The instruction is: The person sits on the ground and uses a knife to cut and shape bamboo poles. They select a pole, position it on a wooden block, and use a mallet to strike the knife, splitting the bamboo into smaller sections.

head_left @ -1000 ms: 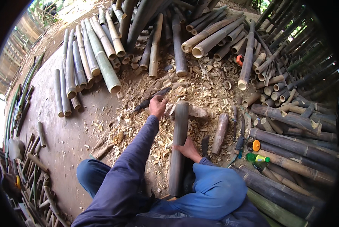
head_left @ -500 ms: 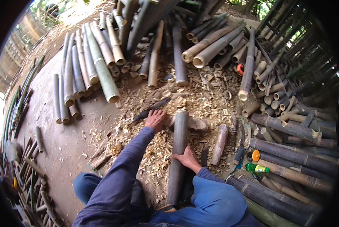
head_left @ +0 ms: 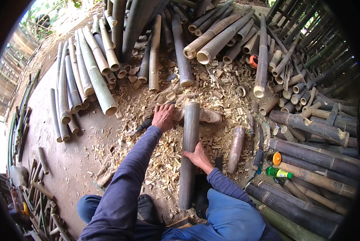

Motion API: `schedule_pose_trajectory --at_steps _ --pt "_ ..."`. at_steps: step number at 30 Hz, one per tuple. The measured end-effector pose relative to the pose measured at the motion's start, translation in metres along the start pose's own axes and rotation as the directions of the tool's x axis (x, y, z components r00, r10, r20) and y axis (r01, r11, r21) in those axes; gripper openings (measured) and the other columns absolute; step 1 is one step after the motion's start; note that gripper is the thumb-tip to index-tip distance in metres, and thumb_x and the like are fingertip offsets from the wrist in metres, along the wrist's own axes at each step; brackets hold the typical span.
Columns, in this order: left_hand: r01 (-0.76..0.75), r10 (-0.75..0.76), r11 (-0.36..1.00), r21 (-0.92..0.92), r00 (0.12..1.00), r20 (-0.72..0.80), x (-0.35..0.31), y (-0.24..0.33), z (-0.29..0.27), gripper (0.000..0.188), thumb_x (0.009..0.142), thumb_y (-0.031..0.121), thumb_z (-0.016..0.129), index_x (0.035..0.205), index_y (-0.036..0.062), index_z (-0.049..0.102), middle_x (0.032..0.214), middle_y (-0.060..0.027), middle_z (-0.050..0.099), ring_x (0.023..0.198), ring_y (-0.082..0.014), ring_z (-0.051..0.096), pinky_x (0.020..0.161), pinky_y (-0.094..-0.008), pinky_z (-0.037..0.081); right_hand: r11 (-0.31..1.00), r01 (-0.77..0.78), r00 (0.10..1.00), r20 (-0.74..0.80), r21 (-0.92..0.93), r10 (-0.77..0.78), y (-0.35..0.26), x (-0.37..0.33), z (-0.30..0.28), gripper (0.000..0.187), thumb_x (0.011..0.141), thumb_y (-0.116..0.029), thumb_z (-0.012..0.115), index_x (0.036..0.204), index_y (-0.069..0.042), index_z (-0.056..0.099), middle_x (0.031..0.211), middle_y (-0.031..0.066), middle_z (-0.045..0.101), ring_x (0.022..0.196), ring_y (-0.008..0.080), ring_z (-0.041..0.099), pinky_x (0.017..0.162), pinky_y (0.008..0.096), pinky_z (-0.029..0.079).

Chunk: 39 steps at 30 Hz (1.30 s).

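A dark bamboo tube (head_left: 190, 136) slants up from between my legs, its pale cut end lying on a short wooden log (head_left: 208, 115). Thumb on top and fingers along its right side, my right hand (head_left: 200, 158) is closed round the tube's middle. My left hand (head_left: 164, 117) grips the log's left end, knuckles up; its fingertips are partly hidden. Just beyond that hand lies a tool with a black handle (head_left: 144, 125), its middle covered by the fingers. Pale wood chips surround the log.
Bamboo poles fan out at the far side, including a green one (head_left: 95, 76). More stacked bamboo (head_left: 320, 156) fills the right. There lie a green bottle (head_left: 278, 172), an orange round thing (head_left: 276, 158), a knife (head_left: 259, 154) and a short bamboo piece (head_left: 236, 149).
The log and the tube have shifted slightly away from me, with both hands still on them. My left hand now covers more of the black-handled tool. The view has tilted a little.
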<state>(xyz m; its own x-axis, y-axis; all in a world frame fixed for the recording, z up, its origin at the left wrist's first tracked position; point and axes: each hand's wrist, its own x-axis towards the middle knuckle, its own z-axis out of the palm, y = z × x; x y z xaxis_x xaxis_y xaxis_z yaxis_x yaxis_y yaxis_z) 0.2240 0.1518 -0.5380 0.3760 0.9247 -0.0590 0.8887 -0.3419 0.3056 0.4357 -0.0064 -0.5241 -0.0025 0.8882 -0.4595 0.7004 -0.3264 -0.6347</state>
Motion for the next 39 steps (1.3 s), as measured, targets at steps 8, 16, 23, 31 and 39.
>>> schedule_pose_trajectory --at_steps 8,16,23,31,39 --pt "-0.047 0.05 0.997 0.053 0.997 -0.054 -0.009 -0.022 0.012 0.067 0.077 0.016 0.081 0.137 0.0098 0.054 0.14 -0.0132 0.059 0.133 -0.0342 0.053 0.112 -0.0516 0.037 0.997 0.011 1.0 -0.022 -0.075 -0.013 -0.012 -0.014 0.007 0.107 0.078 -0.053 0.079 0.141 0.019 0.033 0.133 0.0379 0.058 0.12 0.0463 0.063 0.101 0.0487 0.051" --pt "0.031 -0.012 0.995 0.1 0.983 -0.182 -0.027 -0.005 0.009 0.081 0.073 0.005 0.073 0.149 0.0111 0.047 0.152 -0.0132 0.048 0.145 -0.035 0.039 0.119 -0.0523 0.029 0.998 -0.022 0.999 0.04 0.056 0.02 -0.01 -0.007 0.009 0.105 0.08 -0.051 0.079 0.142 0.019 0.032 0.136 0.0391 0.055 0.125 0.0472 0.06 0.106 0.0485 0.049" --pt "0.645 -0.66 0.751 -0.145 0.743 -0.112 -0.076 -0.013 0.004 0.074 0.076 0.003 0.064 0.147 0.0064 0.043 0.146 -0.0216 0.047 0.138 -0.038 0.044 0.112 -0.0507 0.04 0.994 0.011 0.995 0.097 0.107 -0.021 0.021 0.0 0.017 0.136 0.085 -0.064 0.075 0.151 0.026 -0.002 0.159 0.0465 0.018 0.153 0.0468 0.025 0.126 0.0399 0.026" --pt "0.523 -0.526 0.849 -0.079 0.85 -0.024 -0.08 -0.083 0.026 0.047 0.076 0.018 0.082 0.115 0.0055 0.059 0.107 -0.0231 0.071 0.108 -0.0441 0.064 0.093 -0.0518 0.052 0.998 -0.032 0.993 0.112 0.051 0.027 0.022 -0.002 0.019 0.131 0.084 -0.065 0.074 0.158 0.016 0.002 0.149 0.043 0.04 0.135 0.0493 0.05 0.111 0.0486 0.043" --pt "0.519 -0.478 0.847 0.113 0.837 -0.265 -0.093 -0.077 -0.01 0.035 0.082 0.018 0.07 0.115 0.0087 0.064 0.122 -0.0148 0.058 0.124 -0.0387 0.053 0.098 -0.055 0.047 0.999 -0.024 0.999 0.022 -0.042 0.025 0.025 -0.01 0.022 0.114 0.084 -0.065 0.072 0.148 0.013 0.018 0.116 0.0375 0.066 0.096 0.0445 0.073 0.079 0.0517 0.059"
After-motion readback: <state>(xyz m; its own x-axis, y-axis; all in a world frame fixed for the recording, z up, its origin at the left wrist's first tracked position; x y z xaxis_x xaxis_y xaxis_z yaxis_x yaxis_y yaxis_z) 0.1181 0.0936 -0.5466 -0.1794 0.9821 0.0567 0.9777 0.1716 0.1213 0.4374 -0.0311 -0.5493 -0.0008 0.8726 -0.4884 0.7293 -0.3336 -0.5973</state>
